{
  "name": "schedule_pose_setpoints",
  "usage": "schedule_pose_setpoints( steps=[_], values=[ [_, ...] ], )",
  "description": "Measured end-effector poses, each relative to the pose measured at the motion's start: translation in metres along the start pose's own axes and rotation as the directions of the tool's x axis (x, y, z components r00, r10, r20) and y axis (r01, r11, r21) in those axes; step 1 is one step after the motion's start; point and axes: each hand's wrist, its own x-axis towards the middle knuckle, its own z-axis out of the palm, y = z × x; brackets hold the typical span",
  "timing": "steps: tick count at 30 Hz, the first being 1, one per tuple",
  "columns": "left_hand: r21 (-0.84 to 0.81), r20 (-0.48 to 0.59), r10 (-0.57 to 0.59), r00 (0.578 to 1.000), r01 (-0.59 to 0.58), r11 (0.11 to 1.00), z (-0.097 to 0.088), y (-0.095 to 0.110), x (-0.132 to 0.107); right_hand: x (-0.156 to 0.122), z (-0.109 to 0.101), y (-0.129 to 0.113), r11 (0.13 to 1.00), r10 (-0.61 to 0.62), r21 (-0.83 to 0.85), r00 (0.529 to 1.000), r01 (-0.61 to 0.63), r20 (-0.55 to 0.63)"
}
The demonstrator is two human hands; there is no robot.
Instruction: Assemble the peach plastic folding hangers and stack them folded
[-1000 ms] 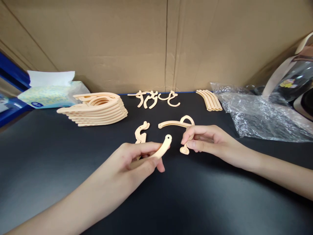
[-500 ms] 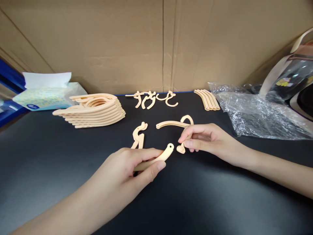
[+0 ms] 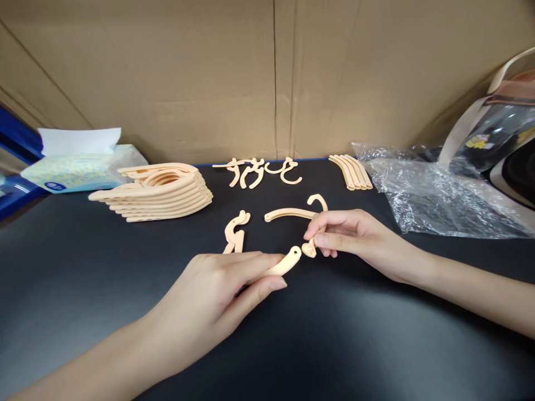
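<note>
Left hand (image 3: 221, 287) clasps a smooth, curved hanger arm (image 3: 286, 264); at its two o'clock, right hand (image 3: 351, 234) pinches a knob-ended hook (image 3: 309, 250).

Right fingers (image 3: 332, 241) pinch; left fingers (image 3: 261, 260) clasp, hidden ones seemingly curled.
</note>
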Motion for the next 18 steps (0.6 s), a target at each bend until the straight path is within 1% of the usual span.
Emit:
schedule_pose_setpoints(
  steps=[9, 12, 15, 18],
  values=[
    [0.030, -0.023, 0.077, 0.997, -0.076, 0.997, 0.0036, -0.0051, 0.0008, -0.0006, 0.0002, -0.0033, 1.000, -0.010, 0.020, 0.999, 0.009, 0.048],
    [0.015, 0.000, 0.091, 0.996, -0.091, 0.996, 0.0025, -0.0063, 0.0021, -0.0012, -0.0003, -0.0044, 1.000, -0.008, 0.023, 0.997, 0.007, 0.071],
    [-0.020, 0.015, 0.119, 0.993, -0.119, 0.993, 0.0023, -0.0074, 0.0034, -0.0011, -0.0010, -0.0053, 1.000, 0.004, -0.005, 0.994, -0.004, 0.111],
    [-0.028, -0.013, 0.146, 0.989, -0.146, 0.989, 0.0033, -0.0085, 0.0036, -0.0013, -0.0015, -0.0066, 0.999, 0.010, -0.053, 0.989, -0.002, 0.151]
  ],
)
